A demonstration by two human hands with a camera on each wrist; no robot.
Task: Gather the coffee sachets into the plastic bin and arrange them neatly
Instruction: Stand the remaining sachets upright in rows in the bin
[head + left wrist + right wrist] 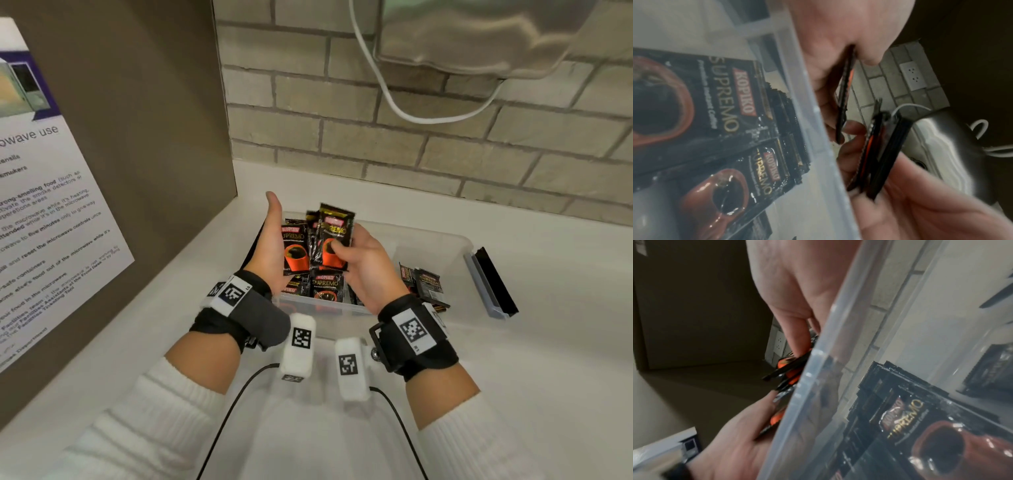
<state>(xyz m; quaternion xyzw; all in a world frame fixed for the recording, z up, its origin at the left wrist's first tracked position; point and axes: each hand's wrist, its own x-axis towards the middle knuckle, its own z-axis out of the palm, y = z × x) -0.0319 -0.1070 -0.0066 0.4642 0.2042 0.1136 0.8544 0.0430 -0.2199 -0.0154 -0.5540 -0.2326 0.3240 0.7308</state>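
Stacking step, I judge: right hand (363,263) pinches a sachet stack (335,236) between thumb and fingers above the plastic bin (442,240). The left hand (272,245) is flat, fingers straight against a lone sachet (294,248). Next move calls for aligning the edges, then lowering them in.

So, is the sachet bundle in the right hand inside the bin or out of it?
Out. The right hand pinches the sachet bundle upright above the bin; other sachets lie flat inside.
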